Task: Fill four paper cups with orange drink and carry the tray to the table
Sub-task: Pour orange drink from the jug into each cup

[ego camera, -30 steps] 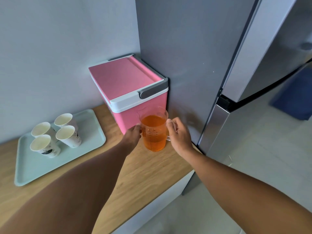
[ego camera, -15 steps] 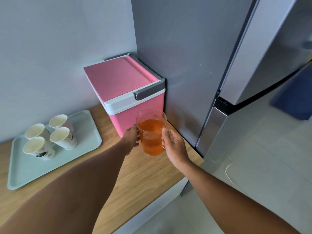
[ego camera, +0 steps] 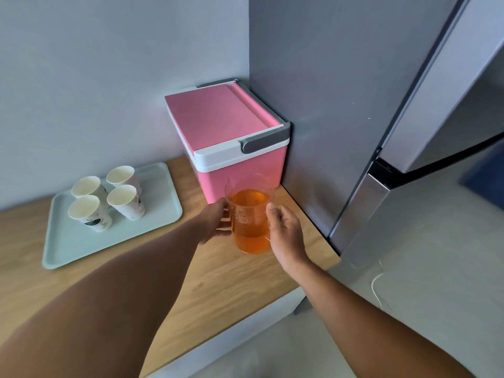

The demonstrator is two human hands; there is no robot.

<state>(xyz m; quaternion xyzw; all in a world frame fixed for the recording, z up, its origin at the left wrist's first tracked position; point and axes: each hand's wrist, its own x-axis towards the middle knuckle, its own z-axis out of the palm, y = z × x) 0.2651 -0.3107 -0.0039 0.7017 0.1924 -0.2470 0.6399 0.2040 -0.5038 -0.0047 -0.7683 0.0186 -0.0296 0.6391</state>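
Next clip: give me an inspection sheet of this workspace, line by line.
Surface: wooden counter, bare in front.
Job's things: four paper cups, upright and empty, grouped at the back left of the pale tray; clear pitcher holds orange drink.
Clutter: pink cooler box, lid shut, behind the pitcher.
Grippers: left hand and right hand grip the pitcher from either side.
Cables: thin white cord on the floor by the fridge.
Surroundings: grey wall, steel fridge to the right, light floor.
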